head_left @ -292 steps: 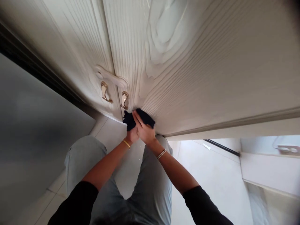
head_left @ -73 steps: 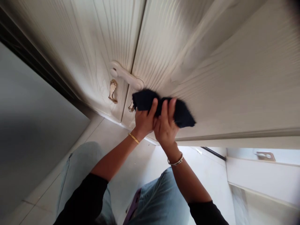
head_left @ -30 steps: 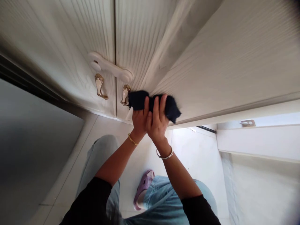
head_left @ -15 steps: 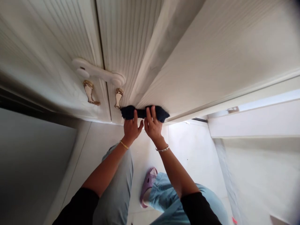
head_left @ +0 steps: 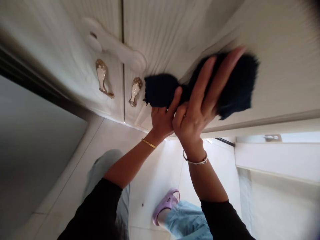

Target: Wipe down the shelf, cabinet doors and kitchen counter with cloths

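in front of both hands, a dark navy cloth (head_left: 236, 88) lay against the wood-grained cabinet door (head_left: 280, 76). the right hand (head_left: 192, 116) held its wider end, two fingers stretched out over it; the left hand (head_left: 161, 121), just beside, held the narrower end, one digit extended over it and other fingertips hidden by it. just left of the left hand was an ornate gold-and-white handle (head_left: 135, 92), with a matching handle (head_left: 102, 77) farther left; above these, a white safety latch (head_left: 116, 45) spanned the door gap. below the hands, a purple clog (head_left: 165, 206) stood on the tiles (head_left: 150, 166).
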Motion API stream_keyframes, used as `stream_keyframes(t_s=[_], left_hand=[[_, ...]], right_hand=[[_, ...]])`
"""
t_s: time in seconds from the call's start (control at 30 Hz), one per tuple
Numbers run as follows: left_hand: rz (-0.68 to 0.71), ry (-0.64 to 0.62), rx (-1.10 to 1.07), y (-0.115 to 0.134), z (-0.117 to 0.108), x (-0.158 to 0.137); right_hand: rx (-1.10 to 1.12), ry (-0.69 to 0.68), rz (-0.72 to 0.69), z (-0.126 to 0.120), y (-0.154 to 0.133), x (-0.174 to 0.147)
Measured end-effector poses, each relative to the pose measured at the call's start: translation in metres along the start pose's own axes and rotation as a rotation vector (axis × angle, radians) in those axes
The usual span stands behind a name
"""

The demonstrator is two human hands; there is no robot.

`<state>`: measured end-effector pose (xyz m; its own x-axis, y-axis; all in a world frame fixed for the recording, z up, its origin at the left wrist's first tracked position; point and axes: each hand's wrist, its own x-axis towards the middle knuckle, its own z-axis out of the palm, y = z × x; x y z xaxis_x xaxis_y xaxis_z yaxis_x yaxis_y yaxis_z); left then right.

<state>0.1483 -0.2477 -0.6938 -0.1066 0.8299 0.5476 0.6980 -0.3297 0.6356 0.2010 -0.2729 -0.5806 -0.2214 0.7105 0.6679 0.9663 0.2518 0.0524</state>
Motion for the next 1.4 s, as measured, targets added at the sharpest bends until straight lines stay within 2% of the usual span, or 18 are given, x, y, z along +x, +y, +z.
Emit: stream_keyframes(t_s=[0.1,0.23,0.3,0.4,0.5,0.57,0.63,0.73,0.8,0.83,0.9,0.97,1.07,1.13,1.2,1.27,1.33,1.4], left_hand=[[-0.181,-0.051,-0.020,-0.040,0.055,-0.059],[-0.322,0.024,0.000,-0.102,0.119,-0.142],[-0.369,0.040,0.008,-0.127,0.141,-0.175],[-0.401,0.020,-0.020,-0.145,0.155,-0.203],[-0.397,0.029,-0.075,-0.135,0.146,-0.197],[-0.328,0.082,-0.099,-0.111,0.127,-0.171],[-0.209,0.132,-0.104,-0.078,0.099,-0.131],[-0.062,0.167,-0.096,-0.033,0.054,-0.067],[-0.022,0.195,-0.061,-0.017,0.037,-0.038],[-0.039,0.188,-0.037,-0.017,0.035,-0.032],[-0.123,0.138,-0.005,-0.028,0.048,-0.037],[-0.227,0.079,-0.001,-0.053,0.077,-0.065],[-0.368,0.070,0.002,-0.099,0.125,-0.126],[-0.444,0.083,0.007,-0.125,0.146,-0.163],[-0.452,0.101,-0.006,-0.140,0.156,-0.187],[-0.459,0.158,-0.022,-0.145,0.158,-0.196],[-0.514,0.236,-0.030,-0.141,0.157,-0.196],[-0.558,0.256,-0.044,-0.132,0.160,-0.195]], right_hand=[[-0.007,-0.208,-0.087,0.053,0.019,-0.071],[0.012,-0.457,-0.213,0.133,0.048,-0.172],[0.021,-0.532,-0.293,0.160,0.055,-0.206],[-0.016,-0.532,-0.367,0.177,0.053,-0.231],[-0.039,-0.485,-0.378,0.167,0.051,-0.227],[-0.058,-0.441,-0.355,0.149,0.055,-0.207],[-0.071,-0.318,-0.333,0.123,0.060,-0.173],[-0.020,-0.050,-0.344,0.081,0.057,-0.109],[0.011,0.042,-0.380,0.062,0.046,-0.074],[0.017,0.040,-0.387,0.057,0.038,-0.062],[0.038,-0.028,-0.413,0.060,0.021,-0.056],[0.069,-0.173,-0.457,0.079,0.010,-0.070],[0.093,-0.448,-0.538,0.127,0.005,-0.117],[0.112,-0.602,-0.576,0.162,0.006,-0.152],[0.157,-0.693,-0.597,0.192,0.005,-0.179],[0.219,-0.729,-0.581,0.211,0.001,-0.196],[0.274,-0.725,-0.558,0.219,-0.003,-0.204],[0.276,-0.724,-0.566,0.217,0.001,-0.208]])
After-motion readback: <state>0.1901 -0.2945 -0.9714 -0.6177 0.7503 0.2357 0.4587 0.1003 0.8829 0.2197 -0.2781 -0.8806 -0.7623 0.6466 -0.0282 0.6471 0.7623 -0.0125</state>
